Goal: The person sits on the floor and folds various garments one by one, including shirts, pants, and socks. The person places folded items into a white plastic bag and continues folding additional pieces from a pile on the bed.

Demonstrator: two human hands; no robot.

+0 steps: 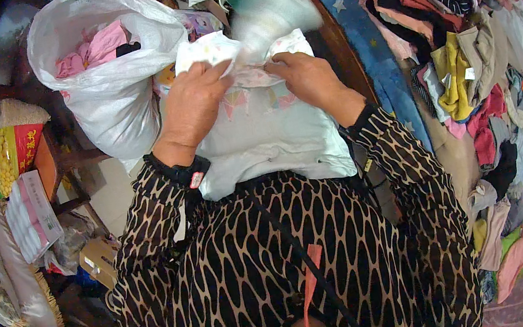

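A pale garment [266, 127] with a pastel print lies spread over my lap, its lower edge bunched near my waist. At its far end, my left hand [197, 104] holds the white printed cloth on the left side between thumb and fingers. My right hand [312, 79] grips the far right part in the same way, with its fingertips curled on the fabric. The cloth between the hands is folded and slightly blurred. My palms face down, so the parts of cloth under the fingers are hidden.
A white woven sack [125, 102] holding pink clothing [97, 48] stands at the far left. Behind my hands is a blurred whitish round object [274, 12]. Many clothes [455, 68] are heaped on the right, beside a blue star-patterned cloth [357, 22]. Packages [33, 215] sit on the left.
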